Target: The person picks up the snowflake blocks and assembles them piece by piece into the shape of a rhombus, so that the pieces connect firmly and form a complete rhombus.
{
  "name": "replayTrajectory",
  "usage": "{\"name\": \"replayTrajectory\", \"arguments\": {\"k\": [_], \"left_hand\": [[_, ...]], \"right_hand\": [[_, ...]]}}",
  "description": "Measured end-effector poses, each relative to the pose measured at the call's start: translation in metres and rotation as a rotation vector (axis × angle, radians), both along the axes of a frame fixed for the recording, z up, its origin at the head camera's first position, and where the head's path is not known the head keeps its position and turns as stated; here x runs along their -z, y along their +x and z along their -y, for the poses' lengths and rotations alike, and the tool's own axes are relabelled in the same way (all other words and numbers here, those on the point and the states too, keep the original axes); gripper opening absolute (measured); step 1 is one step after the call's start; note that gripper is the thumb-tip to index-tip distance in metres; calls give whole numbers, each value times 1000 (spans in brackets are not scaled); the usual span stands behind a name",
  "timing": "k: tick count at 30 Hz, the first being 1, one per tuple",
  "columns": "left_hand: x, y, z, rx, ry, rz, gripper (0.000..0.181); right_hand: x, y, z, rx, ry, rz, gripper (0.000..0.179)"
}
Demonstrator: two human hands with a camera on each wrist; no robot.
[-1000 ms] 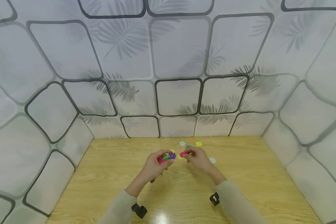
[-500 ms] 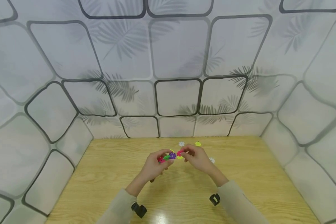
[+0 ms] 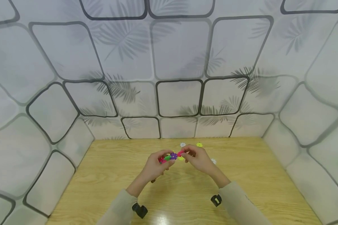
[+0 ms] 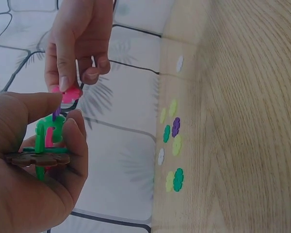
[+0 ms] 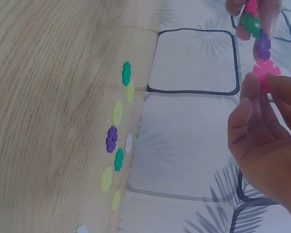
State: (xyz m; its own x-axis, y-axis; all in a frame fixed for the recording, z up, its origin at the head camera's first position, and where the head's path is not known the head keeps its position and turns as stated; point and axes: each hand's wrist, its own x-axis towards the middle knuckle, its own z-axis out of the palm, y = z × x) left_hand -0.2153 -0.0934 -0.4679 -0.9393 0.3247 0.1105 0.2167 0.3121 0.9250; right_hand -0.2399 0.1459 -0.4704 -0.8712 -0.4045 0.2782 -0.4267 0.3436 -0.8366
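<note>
My left hand (image 3: 155, 164) grips a cluster of interlocked plastic snowflake discs over the wooden table (image 3: 115, 187). In it are a green disc (image 5: 252, 25), a brown disc (image 4: 39, 158) low in the palm, and a purple disc (image 5: 264, 47) at the end toward the other hand. Between thumb and fingers, my right hand (image 3: 198, 159) pinches a bright pink disc (image 5: 266, 69). The pink disc's notched edge meets the purple one in the right wrist view. Fingers hide part of the cluster.
Several loose discs lie on the table beyond the hands, among them a purple one (image 4: 176, 127), a green one (image 4: 178, 179), a yellow one (image 3: 199, 144) and a white one (image 3: 182, 144). A patterned cloth wall (image 3: 180, 50) encloses the table's back and sides.
The right hand has moved left with its pink disc, closing the gap to the purple disc. My left hand has stayed nearly still with its cluster.
</note>
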Motion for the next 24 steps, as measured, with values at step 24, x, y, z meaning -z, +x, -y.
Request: {"name": "replayTrajectory", "arguments": {"k": [24], "left_hand": [[-7,5,-3,8,13,-7,38]], "right_hand": [[-4,5,9,14,-58,34,8]]}}
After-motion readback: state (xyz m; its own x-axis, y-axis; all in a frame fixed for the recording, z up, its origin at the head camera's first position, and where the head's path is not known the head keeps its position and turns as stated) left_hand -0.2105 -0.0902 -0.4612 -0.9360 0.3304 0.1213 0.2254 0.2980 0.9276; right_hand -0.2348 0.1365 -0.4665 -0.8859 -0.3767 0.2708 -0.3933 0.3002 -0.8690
